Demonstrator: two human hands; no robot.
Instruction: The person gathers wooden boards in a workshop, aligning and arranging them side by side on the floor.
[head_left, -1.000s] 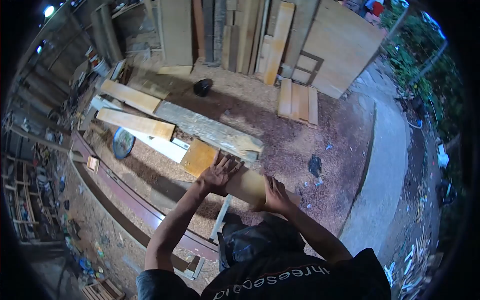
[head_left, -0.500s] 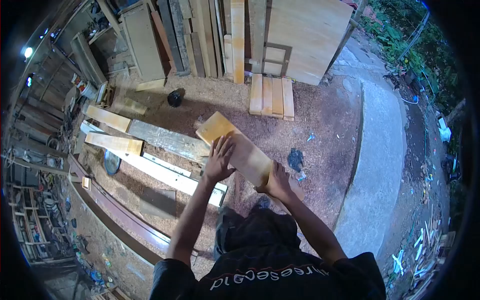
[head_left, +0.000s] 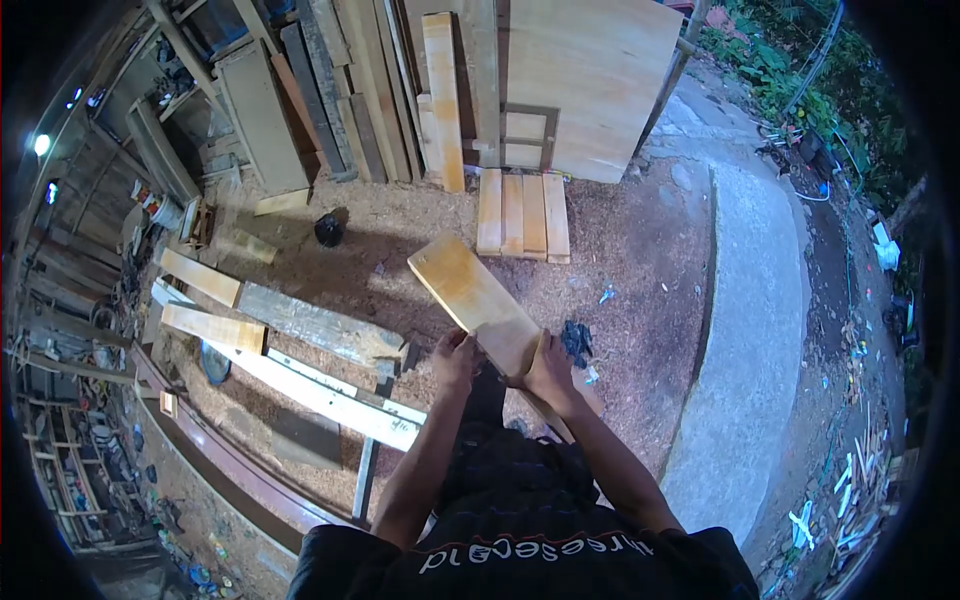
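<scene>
Well to the left of the board (head_left: 475,300), a short plank (head_left: 214,327) is borne partly on a white beam (head_left: 300,384), and a weathered grey beam (head_left: 310,322) is laid just beyond the latter. Near the lower left edge of the board, the left hand (head_left: 456,358) is held with its fingers curled narrow; whether the edge is gripped or merely met cannot be told. The board itself is held off the floor (head_left: 640,260), slanted, its far end pointed away and to the left. Its lower part is grasped by the right hand (head_left: 548,372), the fingers set against its right edge. Beyond the board and slightly to its right, a row of cut planks (head_left: 523,215) is seen; nearer, just right of the board, black plastic (head_left: 576,342) is found. Well to its right, a concrete strip (head_left: 750,300) is shown.

The far end of the board could be dipped or swung if the right hand's grip were loosened, since no support is seen beneath that end. The fingers could be splintered by a rough edge.

Below the board, lettering on the dark shirt (head_left: 470,580) can be read, upside down in part, as "threesecond". Dark marks on the white beam are too small to be read.
</scene>
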